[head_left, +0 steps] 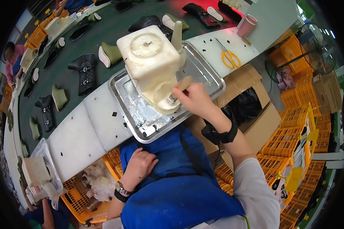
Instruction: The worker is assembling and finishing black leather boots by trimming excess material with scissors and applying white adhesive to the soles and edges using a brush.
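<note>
My right hand [197, 98] is closed round a brush [185, 83] with a pale wooden handle. The brush's bristles point down into the round mouth at the foot of a white plastic glue dispenser [151, 66]. This dispenser stands in a metal tray [219, 84] smeared with whitish residue and dark scraps. Behind it, partly hidden, rises a cream bottle [177, 36] with a tapered nozzle. Away from the tray, my left hand [140, 165] rests on the blue apron [176, 194], fingers loosely extended and holding nothing.
Orange-handled scissors [230, 57] and a pink cup [247, 26] lie right of the tray. Black boots [84, 72] and green-and-white boot pieces [59, 97] sit on the green conveyor [70, 110]. An open cardboard box [252, 133] and orange crates [283, 139] stand at right. Other people work at left.
</note>
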A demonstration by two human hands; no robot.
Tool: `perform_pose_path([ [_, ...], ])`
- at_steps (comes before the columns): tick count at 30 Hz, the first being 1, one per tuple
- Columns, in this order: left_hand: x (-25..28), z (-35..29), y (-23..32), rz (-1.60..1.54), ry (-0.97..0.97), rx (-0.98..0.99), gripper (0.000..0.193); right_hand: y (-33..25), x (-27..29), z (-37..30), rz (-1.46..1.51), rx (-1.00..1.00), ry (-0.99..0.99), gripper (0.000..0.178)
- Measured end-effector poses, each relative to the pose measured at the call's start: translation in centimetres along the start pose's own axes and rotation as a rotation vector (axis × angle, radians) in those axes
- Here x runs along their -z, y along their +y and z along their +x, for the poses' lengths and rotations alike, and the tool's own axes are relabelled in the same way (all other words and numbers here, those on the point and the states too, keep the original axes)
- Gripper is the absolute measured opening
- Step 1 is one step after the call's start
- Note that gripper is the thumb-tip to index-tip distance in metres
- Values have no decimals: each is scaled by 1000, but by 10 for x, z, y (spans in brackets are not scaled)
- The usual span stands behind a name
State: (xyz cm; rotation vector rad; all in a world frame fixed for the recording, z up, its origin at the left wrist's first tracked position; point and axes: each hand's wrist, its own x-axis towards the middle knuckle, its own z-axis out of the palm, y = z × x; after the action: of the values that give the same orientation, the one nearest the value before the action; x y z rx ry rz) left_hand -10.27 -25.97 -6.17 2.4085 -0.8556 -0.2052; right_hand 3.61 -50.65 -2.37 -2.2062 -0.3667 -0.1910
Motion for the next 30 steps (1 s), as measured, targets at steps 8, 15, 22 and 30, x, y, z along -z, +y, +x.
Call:
perform_pose_path([
  [8, -4, 3, -3, 45, 46, 23, 7, 15, 19, -17, 154, -59, -14, 26],
  [15, -13, 25, 3, 27, -161, -57, 5, 212, 76, -160, 259, -888, 394, 19],
  [22, -19, 45, 14, 46, -275, -34, 18, 313, 100, -224, 10, -1329, 187, 15],
  [30, -24, 62, 20, 12, -287, 43, 20, 346, 29, -192, 191, -1414, 13, 45],
])
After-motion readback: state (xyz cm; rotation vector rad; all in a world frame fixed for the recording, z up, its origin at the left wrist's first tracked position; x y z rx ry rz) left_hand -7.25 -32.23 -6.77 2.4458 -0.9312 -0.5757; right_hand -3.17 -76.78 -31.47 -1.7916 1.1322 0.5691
